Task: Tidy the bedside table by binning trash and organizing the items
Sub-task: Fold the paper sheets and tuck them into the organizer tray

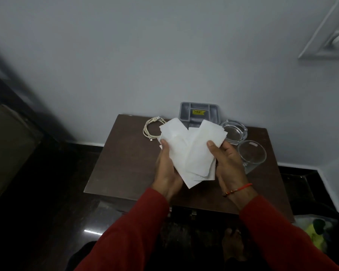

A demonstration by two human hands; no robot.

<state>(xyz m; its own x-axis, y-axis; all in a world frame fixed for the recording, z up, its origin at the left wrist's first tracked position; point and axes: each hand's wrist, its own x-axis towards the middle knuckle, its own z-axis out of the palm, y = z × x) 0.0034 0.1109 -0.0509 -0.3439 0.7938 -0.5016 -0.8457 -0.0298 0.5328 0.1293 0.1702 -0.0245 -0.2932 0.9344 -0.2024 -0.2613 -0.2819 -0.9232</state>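
Note:
Several white paper sheets [190,149] are fanned out above the brown bedside table [125,165]. My left hand [165,169] grips their left side with the thumb on top. My right hand [226,163] grips their right side the same way. A coiled white charging cable [152,128] lies on the table's far left. A grey compartment tray [200,113] with a yellow label stands at the back, partly hidden by the papers. A glass ashtray [235,132] and a clear drinking glass [251,156] sit on the right.
The table stands against a pale wall. Dark floor lies to the left, with a bed edge [6,145] at far left. A bin with a bag holding yellow-green trash [317,231] sits low at the right. A drawer latch [193,214] shows below the table's front edge.

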